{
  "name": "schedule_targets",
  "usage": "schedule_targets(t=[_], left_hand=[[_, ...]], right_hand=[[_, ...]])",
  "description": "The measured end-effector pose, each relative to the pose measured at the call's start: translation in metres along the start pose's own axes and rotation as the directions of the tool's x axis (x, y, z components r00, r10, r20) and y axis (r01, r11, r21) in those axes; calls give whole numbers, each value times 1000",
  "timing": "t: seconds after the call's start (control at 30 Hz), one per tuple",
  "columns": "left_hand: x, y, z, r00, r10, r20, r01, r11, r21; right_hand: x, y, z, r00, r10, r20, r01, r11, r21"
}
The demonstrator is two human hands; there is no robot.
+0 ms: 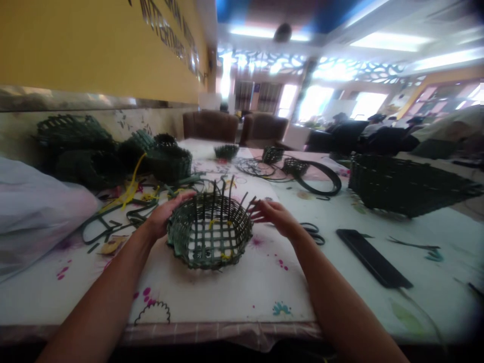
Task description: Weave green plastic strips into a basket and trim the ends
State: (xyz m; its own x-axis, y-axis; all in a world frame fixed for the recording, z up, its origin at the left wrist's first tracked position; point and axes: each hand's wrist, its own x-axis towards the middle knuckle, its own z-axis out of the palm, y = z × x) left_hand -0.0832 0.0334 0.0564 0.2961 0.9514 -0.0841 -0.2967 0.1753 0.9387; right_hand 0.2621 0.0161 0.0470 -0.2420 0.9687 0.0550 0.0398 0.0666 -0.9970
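Note:
A dark green woven basket sits on the table in front of me, its base an open lattice through which the white cover shows. Several loose strips stand up from its far rim. My left hand is closed around the left side of the basket, fingers along the outside. At the right rim my right hand has thumb and forefinger together at the end of a strip, the other fingers touching or close to the basket's side. Exactly how the fingertips meet the strip is blurred.
Cut green and yellow strips and finished baskets lie left, beside a white plastic bag. Scissors, a black phone-like slab with a cable, and a big basket are right. A person sits beyond.

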Motion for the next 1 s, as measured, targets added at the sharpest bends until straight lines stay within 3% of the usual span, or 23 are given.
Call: schedule_targets(t=[0.07,0.1,0.17,0.27,0.33,0.4,0.47,0.6,0.77,0.9,1.0], left_hand=[[-1,0,1,999,-35,26,34,998,56],[-2,-1,2,998,-48,41,44,995,92],[-6,-2,5,996,-51,76,38,986,164],[-9,-4,10,992,-42,115,15,974,227],[-9,-5,13,992,-48,116,19,970,241],[-9,-5,14,994,-55,96,29,968,250],[-9,-5,14,997,-47,64,28,962,271],[-9,-5,14,999,4,39,-17,942,336],[-8,-7,14,999,29,40,-42,934,355],[-6,-11,14,997,67,30,-73,941,330],[-6,-12,15,997,70,32,-76,955,285]], right_hand=[[6,-4,2,986,-50,-156,50,999,-5],[9,-8,6,984,-60,-166,60,998,-8],[15,-17,15,995,-43,-89,40,999,-28],[21,-29,28,997,12,78,6,975,-222],[22,-29,34,995,26,99,10,938,-345],[19,-22,39,999,-27,23,33,917,-397],[14,-10,41,985,-114,-130,48,901,-431],[4,10,47,891,-256,-374,37,863,-504],[-4,5,57,842,-290,-455,38,873,-486],[-6,0,58,887,-170,-428,5,933,-359],[-6,1,57,897,-139,-420,-5,947,-322]])
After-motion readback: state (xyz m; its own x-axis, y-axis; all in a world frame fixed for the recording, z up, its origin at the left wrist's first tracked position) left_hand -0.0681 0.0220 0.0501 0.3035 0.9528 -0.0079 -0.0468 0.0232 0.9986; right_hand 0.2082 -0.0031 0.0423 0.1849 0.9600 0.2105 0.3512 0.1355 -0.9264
